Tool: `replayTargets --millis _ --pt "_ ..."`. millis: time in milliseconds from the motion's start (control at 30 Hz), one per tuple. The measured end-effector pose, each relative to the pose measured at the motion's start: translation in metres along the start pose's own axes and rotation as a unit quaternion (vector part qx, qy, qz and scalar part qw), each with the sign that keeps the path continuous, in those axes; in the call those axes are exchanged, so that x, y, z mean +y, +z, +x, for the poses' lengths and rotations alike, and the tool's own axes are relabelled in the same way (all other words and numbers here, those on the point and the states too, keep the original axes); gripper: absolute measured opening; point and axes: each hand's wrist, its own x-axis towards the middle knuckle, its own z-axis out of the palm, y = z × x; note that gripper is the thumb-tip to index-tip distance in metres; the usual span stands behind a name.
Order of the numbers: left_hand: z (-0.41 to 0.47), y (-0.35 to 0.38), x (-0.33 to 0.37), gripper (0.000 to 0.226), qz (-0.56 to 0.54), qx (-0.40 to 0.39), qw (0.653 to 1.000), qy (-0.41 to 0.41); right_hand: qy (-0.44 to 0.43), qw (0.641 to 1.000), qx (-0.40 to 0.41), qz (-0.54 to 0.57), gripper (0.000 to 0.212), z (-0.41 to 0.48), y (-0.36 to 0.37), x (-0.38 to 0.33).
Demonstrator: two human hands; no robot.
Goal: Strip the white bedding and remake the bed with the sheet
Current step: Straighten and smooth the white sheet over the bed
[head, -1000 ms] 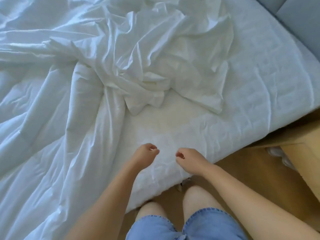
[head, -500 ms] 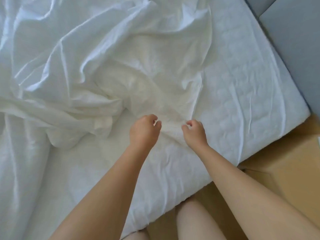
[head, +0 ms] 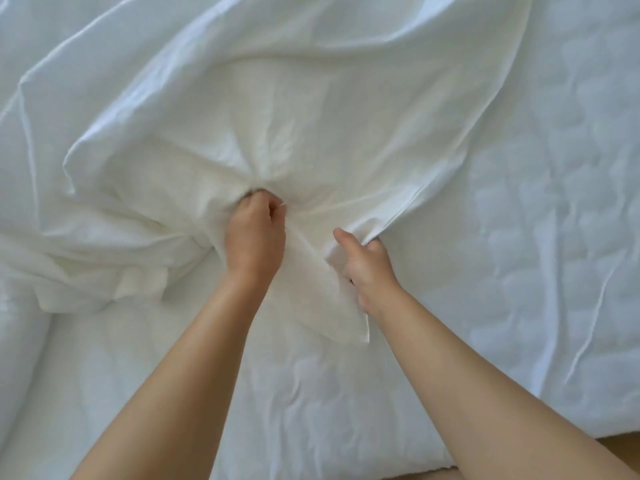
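A crumpled white sheet (head: 311, 116) lies bunched across the upper and left part of the bed. My left hand (head: 254, 237) grips a gathered fold of it in a fist, with creases fanning out from the grip. My right hand (head: 363, 261) pinches the sheet's edge just to the right, thumb on top and fingers curled under the hem. A loose corner of the sheet hangs down between my two wrists. Under it lies the quilted white mattress cover (head: 536, 237), bare on the right and near me.
A white duvet (head: 27, 358) spreads over the left side of the bed. The mattress's near edge (head: 519, 441) runs along the bottom right, with a strip of wooden floor (head: 620, 448) beyond it.
I have leaned further over the bed. Both hands reached forward from the mattress edge and took hold of the sheet, the left bunching a fold, the right catching the hem.
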Motion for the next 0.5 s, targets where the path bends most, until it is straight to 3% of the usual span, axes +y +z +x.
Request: replayTargets --millis 133,200,267,400,500 --pt "0.026 -0.049 -0.009 0.022 0.046 0.171 0.984 0.008 0.019 0.999 -0.026 -0.02 0.041 -0.002 0.017 -0.002" --pt "0.034 -0.052 -0.008 0.021 0.087 0.139 0.986 0.01 0.024 0.999 -0.03 -0.025 0.041 -0.003 0.027 -0.006" --pt "0.033 -0.043 -0.003 0.018 0.134 0.091 0.983 0.082 0.045 0.999 -0.018 -0.001 0.044 -0.002 0.035 -0.012" --pt "0.028 -0.029 -0.005 0.045 0.181 0.035 0.956 0.228 0.047 0.999 -0.007 0.007 0.054 0.001 0.043 -0.015" --pt "0.034 -0.029 -0.02 0.044 0.237 -0.011 0.933 0.269 0.05 0.997 -0.036 0.036 0.045 -0.002 0.053 -0.011"
